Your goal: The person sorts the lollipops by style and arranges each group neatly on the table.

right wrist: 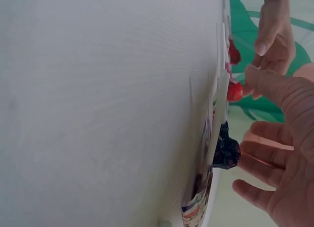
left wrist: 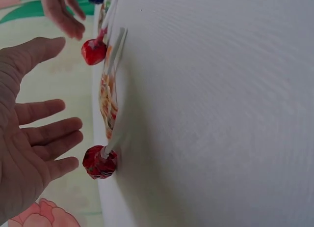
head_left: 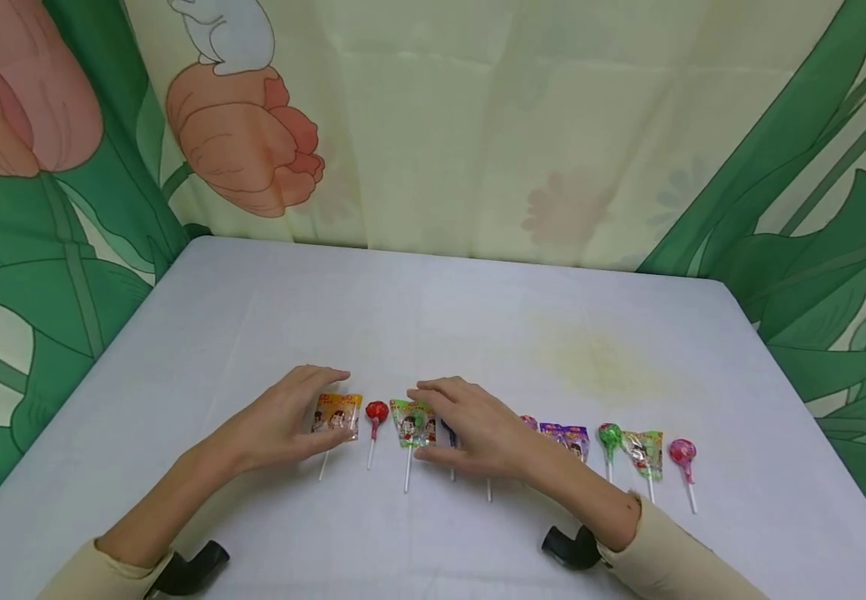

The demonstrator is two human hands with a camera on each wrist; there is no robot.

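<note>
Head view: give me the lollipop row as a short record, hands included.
Surface: white-covered table
Left hand: near the orange-wrapped flat lollipop, gripping nothing
Right hand: near the dark round lollipop, gripping nothing
Between hands: red round lollipop
Right end: pink round lollipop
Count: unclear, hands and forearm cover part of the row

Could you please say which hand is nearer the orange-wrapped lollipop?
Left: in the head view, the left hand is just left of the orange-wrapped lollipop, thumb overlapping it; the right hand is farther, to its right.
</note>
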